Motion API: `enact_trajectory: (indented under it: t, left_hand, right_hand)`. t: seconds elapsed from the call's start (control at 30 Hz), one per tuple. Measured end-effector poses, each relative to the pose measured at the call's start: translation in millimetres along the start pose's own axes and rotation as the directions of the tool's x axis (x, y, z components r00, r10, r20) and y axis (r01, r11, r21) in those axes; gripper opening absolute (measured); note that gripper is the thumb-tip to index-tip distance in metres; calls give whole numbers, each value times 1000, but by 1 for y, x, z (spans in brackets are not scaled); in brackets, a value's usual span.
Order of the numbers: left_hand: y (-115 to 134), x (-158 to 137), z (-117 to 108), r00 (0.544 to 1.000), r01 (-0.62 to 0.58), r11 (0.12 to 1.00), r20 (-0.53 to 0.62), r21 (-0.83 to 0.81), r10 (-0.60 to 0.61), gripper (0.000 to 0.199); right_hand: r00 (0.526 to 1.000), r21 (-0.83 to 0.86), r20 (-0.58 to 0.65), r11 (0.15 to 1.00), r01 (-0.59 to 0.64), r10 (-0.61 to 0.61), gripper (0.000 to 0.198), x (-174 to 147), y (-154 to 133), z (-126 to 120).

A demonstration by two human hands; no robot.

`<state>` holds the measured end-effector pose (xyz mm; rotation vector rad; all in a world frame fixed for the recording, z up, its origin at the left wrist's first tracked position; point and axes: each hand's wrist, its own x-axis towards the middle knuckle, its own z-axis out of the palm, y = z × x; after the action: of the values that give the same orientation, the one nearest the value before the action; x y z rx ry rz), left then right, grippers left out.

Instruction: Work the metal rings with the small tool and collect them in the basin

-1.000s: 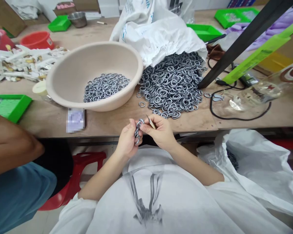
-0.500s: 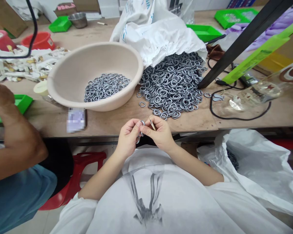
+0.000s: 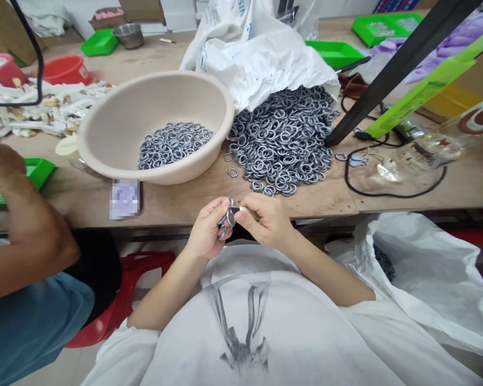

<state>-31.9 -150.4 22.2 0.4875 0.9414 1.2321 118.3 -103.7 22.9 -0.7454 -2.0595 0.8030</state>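
Nearest: wearer's white shirt [image 3: 241, 316], dark print on the front. Just beyond it, at the near edge of the wooden table [image 3: 177, 206], both hands.

Left hand [image 3: 205, 233]: closed around a few grey rings [image 3: 231, 217], thumb and forefinger pinching; rings protrude on the side facing the right hand, others part-hidden by the fingers, count cannot be told. Right hand [image 3: 268, 221]: fingers curled about a small tool [image 3: 236, 209], dark end directed left, at the held rings. Whether it touches a ring or passes through one: cannot tell.

Beyond the hands, slightly right: heap of rings [image 3: 282, 145], with a loose ring [image 3: 233, 172] beside its near left border. Left of the heap: beige basin [image 3: 104, 128], more grey rings lying in its bottom. Behind the heap: white sack [image 3: 261, 67], open mouth over the heap's far part. Farthest, left: green tray [image 3: 99, 43] beside a metal bowl [image 3: 127, 36].
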Motion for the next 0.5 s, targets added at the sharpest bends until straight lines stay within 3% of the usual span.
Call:
enact_trajectory:
  t: [0.17, 0.4, 0.5]
  left_hand:
    - [0, 0, 1, 1000, 20, 1000, -5, 8, -19, 33]
    - [0, -10, 6, 998, 20, 989, 53, 150, -29, 40]
    - [15, -10, 8, 987, -147, 963, -27, 226, 157, 38]
  right_hand:
    - [1000, -132, 30, 991, 7, -3, 46, -2, 0, 1]
    - [988, 26, 9, 988, -154, 153, 52, 5, 14, -8]
    - [980, 127, -48, 974, -185, 193, 52, 4, 16, -8]
